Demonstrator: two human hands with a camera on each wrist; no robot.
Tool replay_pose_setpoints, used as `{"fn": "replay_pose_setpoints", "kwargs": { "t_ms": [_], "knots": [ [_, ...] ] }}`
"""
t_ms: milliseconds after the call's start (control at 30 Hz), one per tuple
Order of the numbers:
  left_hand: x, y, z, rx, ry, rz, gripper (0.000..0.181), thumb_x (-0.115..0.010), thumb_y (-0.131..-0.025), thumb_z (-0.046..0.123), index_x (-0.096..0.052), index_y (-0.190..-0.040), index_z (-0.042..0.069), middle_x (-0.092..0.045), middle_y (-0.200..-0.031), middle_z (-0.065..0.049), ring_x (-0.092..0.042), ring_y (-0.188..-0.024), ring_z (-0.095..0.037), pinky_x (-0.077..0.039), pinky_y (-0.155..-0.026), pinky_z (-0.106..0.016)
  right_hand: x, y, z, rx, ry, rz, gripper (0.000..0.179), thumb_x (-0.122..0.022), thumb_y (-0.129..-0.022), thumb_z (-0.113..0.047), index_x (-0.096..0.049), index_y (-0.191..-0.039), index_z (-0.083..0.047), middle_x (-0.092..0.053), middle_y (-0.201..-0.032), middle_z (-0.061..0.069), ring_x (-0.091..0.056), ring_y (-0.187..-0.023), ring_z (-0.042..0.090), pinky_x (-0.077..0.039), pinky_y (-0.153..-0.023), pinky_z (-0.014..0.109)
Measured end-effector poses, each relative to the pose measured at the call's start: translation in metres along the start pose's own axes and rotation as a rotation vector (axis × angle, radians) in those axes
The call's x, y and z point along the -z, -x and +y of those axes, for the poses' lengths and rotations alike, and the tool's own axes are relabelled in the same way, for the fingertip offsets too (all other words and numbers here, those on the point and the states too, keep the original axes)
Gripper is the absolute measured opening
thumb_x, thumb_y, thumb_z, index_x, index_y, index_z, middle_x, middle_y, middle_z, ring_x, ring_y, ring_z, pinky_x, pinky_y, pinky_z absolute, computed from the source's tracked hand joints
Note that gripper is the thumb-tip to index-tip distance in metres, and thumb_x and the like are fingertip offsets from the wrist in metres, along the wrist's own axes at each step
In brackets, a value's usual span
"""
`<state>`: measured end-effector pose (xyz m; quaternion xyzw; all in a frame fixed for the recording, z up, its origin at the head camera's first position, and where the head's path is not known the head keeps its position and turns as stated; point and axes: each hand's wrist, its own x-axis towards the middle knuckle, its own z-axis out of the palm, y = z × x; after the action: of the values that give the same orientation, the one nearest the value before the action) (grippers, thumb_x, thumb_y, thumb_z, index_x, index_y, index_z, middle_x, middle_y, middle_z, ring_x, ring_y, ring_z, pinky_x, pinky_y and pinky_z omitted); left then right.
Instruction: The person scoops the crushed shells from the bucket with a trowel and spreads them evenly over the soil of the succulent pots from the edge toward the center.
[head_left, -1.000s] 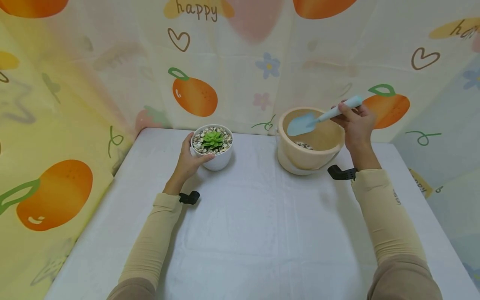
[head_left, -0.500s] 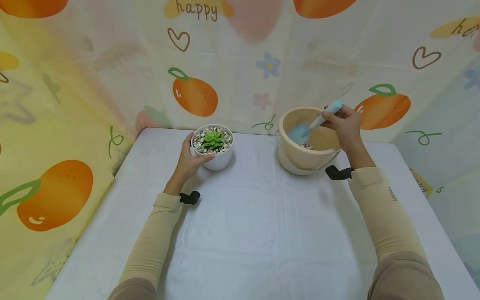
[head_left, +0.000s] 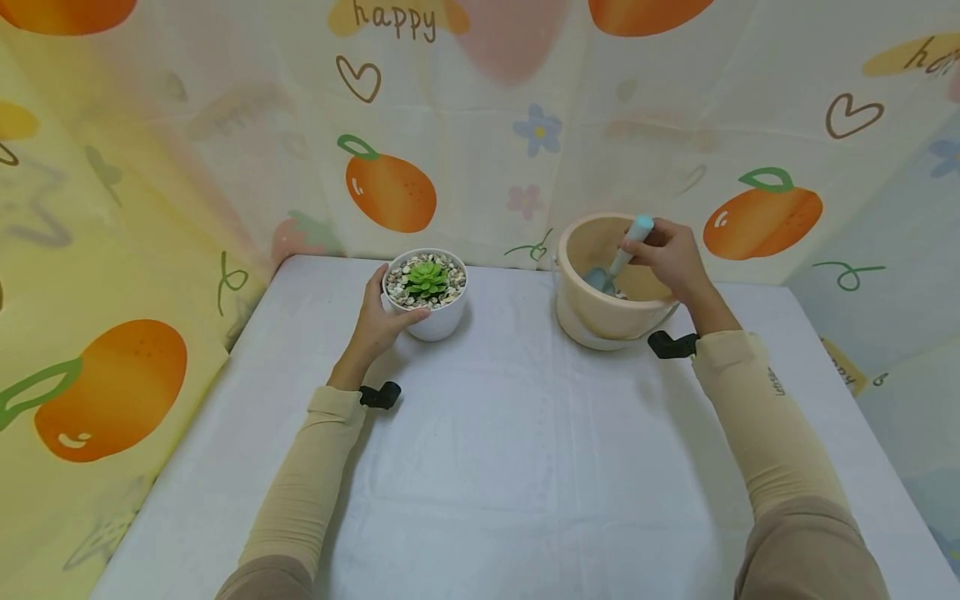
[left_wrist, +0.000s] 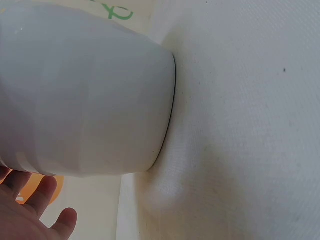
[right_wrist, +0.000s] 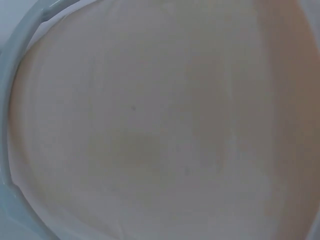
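A white flowerpot (head_left: 438,323) stands upright on the table, topped with pebbles round a green succulent (head_left: 427,279). My left hand (head_left: 377,325) holds it at the left, thumb along the front and fingers at the side. In the left wrist view, the pot's wall (left_wrist: 95,95) fills the left half, its base on the cloth. Further right is a beige bucket (head_left: 600,315) with small pebbles inside. My right hand (head_left: 677,260) grips a light-blue hand trowel (head_left: 628,252) by its handle, blade down inside the bucket. The blade's tip is partly hidden by the rim.
A white cloth (head_left: 495,450) covers the table. Behind it hangs a fruit-print curtain (head_left: 465,125), close to both containers. The bucket's pale carrying handle (right_wrist: 6,110) hangs down along its outer wall, seen close up in the right wrist view.
My right hand has moved left and lowered the trowel from over the bucket's rim down into it, tilting the handle more upright. The left hand and flowerpot have stayed put.
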<state>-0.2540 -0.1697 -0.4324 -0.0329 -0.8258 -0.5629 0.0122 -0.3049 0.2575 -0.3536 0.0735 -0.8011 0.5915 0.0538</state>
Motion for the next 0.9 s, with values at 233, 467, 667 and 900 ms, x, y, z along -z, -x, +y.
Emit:
{"fn": "replay_pose_setpoints", "kwargs": {
  "t_ms": [233,467,667,900],
  "knots": [
    [0.0,0.008,0.01,0.019,0.008,-0.008,0.105,-0.077,-0.083,0.02,-0.003,-0.156,0.004,-0.007,-0.162,-0.019,-0.009,-0.151,-0.033,-0.009,-0.121,-0.057,-0.001,-0.002,0.003,-0.054,0.106,-0.071,0.025,-0.065,-0.093,-0.012,-0.06,-0.11,0.005,-0.065,-0.086,-0.015,-0.064,-0.081,-0.002,-0.055,-0.073,0.015],
    [-0.001,-0.013,-0.024,0.012,-0.009,0.006,0.108,-0.08,-0.081,0.026,-0.004,-0.157,0.012,-0.01,-0.163,-0.012,-0.01,-0.152,-0.027,-0.01,-0.122,-0.053,0.003,-0.008,0.001,-0.166,0.242,-0.14,0.032,-0.061,-0.096,-0.017,-0.057,-0.116,0.008,-0.062,-0.096,-0.005,-0.061,-0.084,0.001,-0.056,-0.08,0.018],
    [0.0,0.002,0.006,-0.006,0.006,-0.004,0.104,-0.077,-0.083,0.021,-0.005,-0.155,0.002,-0.01,-0.161,-0.02,-0.011,-0.151,-0.034,-0.009,-0.121,-0.056,0.005,-0.01,-0.002,-0.253,0.244,-0.1,0.035,-0.056,-0.098,-0.016,-0.051,-0.118,0.013,-0.057,-0.098,0.005,-0.061,-0.076,0.002,-0.055,-0.074,0.015],
    [0.0,-0.008,-0.013,-0.001,-0.002,0.011,0.106,-0.079,-0.081,0.023,-0.005,-0.156,0.007,-0.011,-0.162,-0.017,-0.012,-0.151,-0.031,-0.01,-0.122,-0.054,0.009,-0.011,-0.003,-0.297,0.265,-0.055,0.045,-0.056,-0.099,-0.018,-0.045,-0.127,0.015,-0.056,-0.103,0.011,-0.061,-0.071,-0.001,-0.055,-0.072,0.014]
  ]
}}
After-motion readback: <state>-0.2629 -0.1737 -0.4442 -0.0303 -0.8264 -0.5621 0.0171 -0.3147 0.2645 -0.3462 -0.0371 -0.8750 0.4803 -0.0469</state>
